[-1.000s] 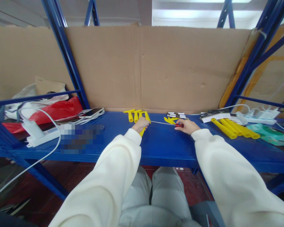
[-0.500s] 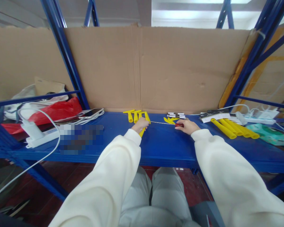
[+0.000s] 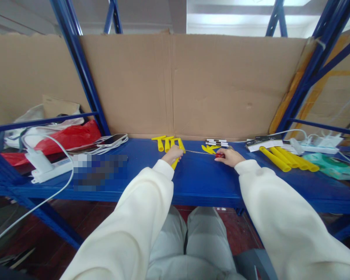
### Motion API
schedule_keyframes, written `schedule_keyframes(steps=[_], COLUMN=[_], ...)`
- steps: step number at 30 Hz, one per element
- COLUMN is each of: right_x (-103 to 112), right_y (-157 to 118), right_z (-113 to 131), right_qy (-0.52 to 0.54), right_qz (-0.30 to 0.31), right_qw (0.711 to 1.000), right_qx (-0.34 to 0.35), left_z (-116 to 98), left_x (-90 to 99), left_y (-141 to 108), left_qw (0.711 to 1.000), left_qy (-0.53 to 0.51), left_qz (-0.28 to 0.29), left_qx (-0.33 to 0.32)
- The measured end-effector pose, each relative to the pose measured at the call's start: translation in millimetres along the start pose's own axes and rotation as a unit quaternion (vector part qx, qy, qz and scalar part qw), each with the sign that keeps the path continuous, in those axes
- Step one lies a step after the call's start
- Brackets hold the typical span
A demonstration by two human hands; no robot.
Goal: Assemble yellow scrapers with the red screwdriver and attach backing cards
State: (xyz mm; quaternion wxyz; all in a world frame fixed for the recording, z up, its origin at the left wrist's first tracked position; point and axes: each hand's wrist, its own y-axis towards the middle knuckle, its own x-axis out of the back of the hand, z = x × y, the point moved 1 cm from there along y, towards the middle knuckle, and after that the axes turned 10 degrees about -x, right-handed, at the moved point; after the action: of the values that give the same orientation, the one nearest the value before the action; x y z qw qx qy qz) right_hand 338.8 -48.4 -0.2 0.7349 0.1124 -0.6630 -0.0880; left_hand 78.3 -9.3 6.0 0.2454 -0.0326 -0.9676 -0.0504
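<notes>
The right hand (image 3: 232, 157) pinches the short red handle (image 3: 220, 155) of a thin-shafted tool between thumb and fingers, the back of the hand upward. The slender metal shaft (image 3: 200, 152) projects from this grip toward the left hand, nearly level across the view, and its far end reaches the yellow piece (image 3: 181, 144); whether the tip sits inside it or only against it cannot be told from here. The left hand (image 3: 171, 155) is closed around the yellow piece, whose upper part shows just beyond the fingers and whose lower end emerges below them, slanting toward the person. Just beside the left hand, on its far side, lie similar yellow T-shaped parts (image 3: 161, 145) in a row. Between the hands and farther back, small yellow pieces (image 3: 211, 149) lie crossed in a loose pile, with black-and-white strips (image 3: 217, 142) just behind. Well to the right of the right hand, four yellow tubes (image 3: 275, 159) lie side by side, their far ends near a black-and-white box (image 3: 264, 143); a green packet (image 3: 332, 165) rests beyond them. Well to the left are a phone (image 3: 113, 139), a red bag (image 3: 72, 135) and a white power strip (image 3: 51, 171). All rest on the blue shelf (image 3: 207, 181), backed by upright cardboard (image 3: 128, 85).
</notes>
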Motion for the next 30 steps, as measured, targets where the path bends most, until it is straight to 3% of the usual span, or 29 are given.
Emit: schedule_keyframes(steps=[5, 12, 20, 30], right_x=[1.5, -1.3, -0.1, -3.9], right_y=[-2.2, 0.3, -0.9, 2.4], right_z=[3.1, -2.3, -1.1, -4.5], right_qy=[-0.023, 0.013, 0.007, 0.043], right_qz=[-0.009, -0.016, -0.049, -0.024], right_qw=[0.999, 0.999, 0.999, 0.998], right_qx=[-0.023, 0.031, -0.001, 0.024], left_z=[-0.7, -0.5, -1.5, -0.8], left_x=[0.5, 0.8, 0.2, -1.0], left_y=[-0.9, -1.4, -2.5, -2.7], left_qw=[1.000, 1.000, 1.000, 1.000], left_qy=[0.001, -0.001, 0.002, -0.012], left_qz=[0.001, 0.000, 0.005, -0.007], left_qx=[-0.001, -0.003, -0.007, -0.010])
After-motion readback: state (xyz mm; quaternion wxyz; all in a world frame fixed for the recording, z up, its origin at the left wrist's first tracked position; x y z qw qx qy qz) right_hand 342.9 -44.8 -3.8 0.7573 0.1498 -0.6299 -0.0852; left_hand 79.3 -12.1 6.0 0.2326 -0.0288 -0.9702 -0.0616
